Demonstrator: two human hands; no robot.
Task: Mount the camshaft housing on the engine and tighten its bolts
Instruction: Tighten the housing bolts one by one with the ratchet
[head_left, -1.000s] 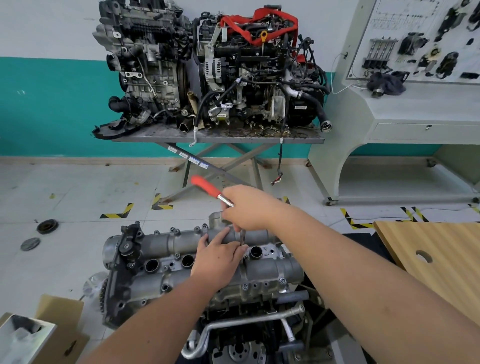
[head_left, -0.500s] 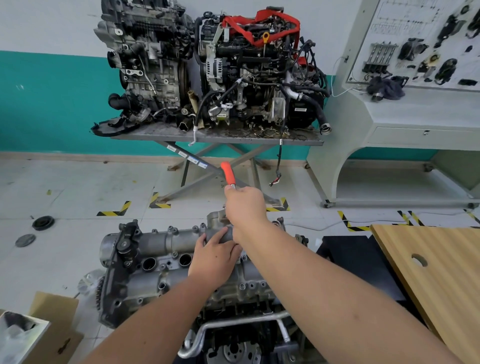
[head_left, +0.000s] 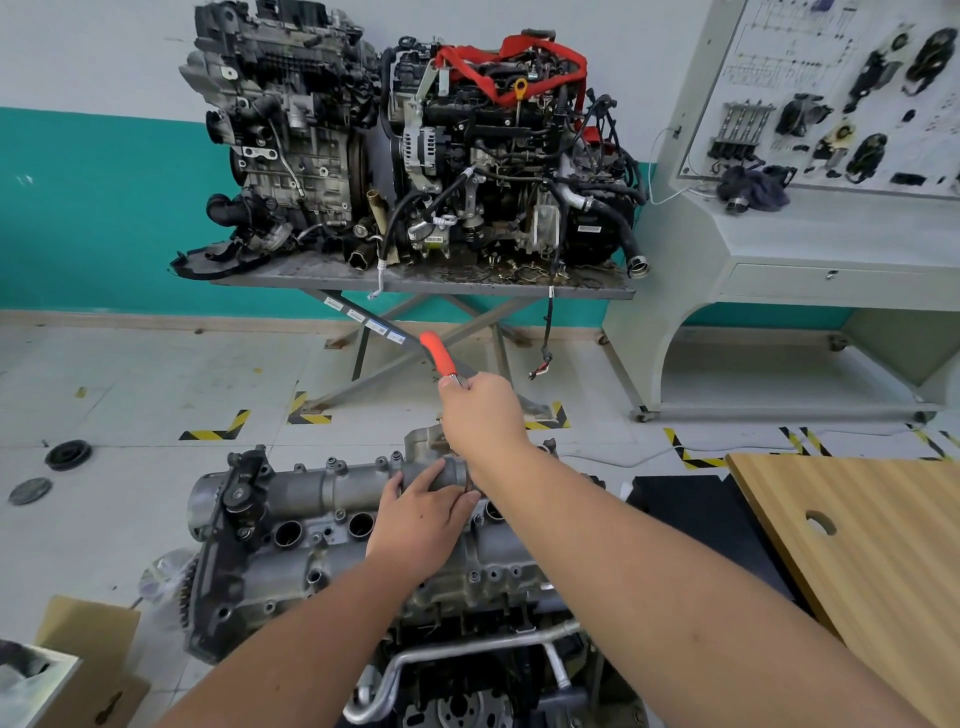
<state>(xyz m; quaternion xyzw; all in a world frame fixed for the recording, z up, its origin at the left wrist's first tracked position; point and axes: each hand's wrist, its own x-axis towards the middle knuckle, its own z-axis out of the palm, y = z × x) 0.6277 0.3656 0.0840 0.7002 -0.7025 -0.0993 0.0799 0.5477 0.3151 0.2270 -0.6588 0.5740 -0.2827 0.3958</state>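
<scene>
The grey camshaft housing (head_left: 322, 525) lies on top of the engine (head_left: 467, 670) in the lower middle, with several bolt heads along its edges and round plug holes in a row. My right hand (head_left: 480, 415) grips a ratchet wrench whose red handle (head_left: 439, 353) points up and away over the housing's far side. The wrench head is hidden under that hand. My left hand (head_left: 421, 525) rests on the housing just below it, fingers reaching toward the hidden wrench head.
A wooden board (head_left: 852, 561) with a hole lies to the right beside a black mat (head_left: 691, 514). Two engines stand on a metal lift table (head_left: 405, 283) behind. A grey training console (head_left: 810, 244) is at right. Cardboard box (head_left: 88, 660) at lower left, round parts (head_left: 67, 454) on the floor.
My right hand has swung the red wrench handle from pointing left to pointing up and away. My left hand has stayed on the housing.
</scene>
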